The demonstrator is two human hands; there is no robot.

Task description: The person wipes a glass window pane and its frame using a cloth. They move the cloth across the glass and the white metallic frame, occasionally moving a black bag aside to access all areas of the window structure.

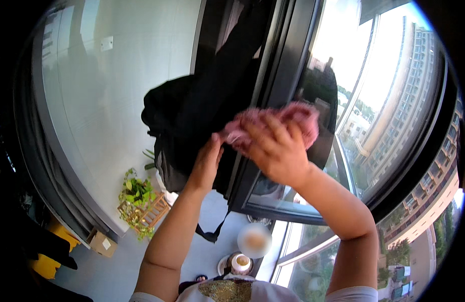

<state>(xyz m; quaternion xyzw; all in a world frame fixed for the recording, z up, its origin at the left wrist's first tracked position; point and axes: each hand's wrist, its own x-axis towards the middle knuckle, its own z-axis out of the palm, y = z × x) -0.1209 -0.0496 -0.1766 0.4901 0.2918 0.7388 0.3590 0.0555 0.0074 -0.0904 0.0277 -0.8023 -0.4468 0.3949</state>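
Note:
My right hand (274, 149) is raised in front of me and presses a fuzzy pink cloth (293, 118) against the dark window frame (273, 65), fingers spread over the cloth. My left hand (206, 163) is lifted beside it, flat and open, its fingertips near the cloth's left end and against black garments (192, 116) hanging by the frame. The window glass (393, 100) lies to the right of the cloth.
A white wall (117, 100) stands to the left. Below it sit a green potted plant in a wooden crate (142, 204), a small cardboard box (102, 242) and yellow objects (46, 261). A round white item (253, 240) and a cup (241, 262) lie on the grey floor.

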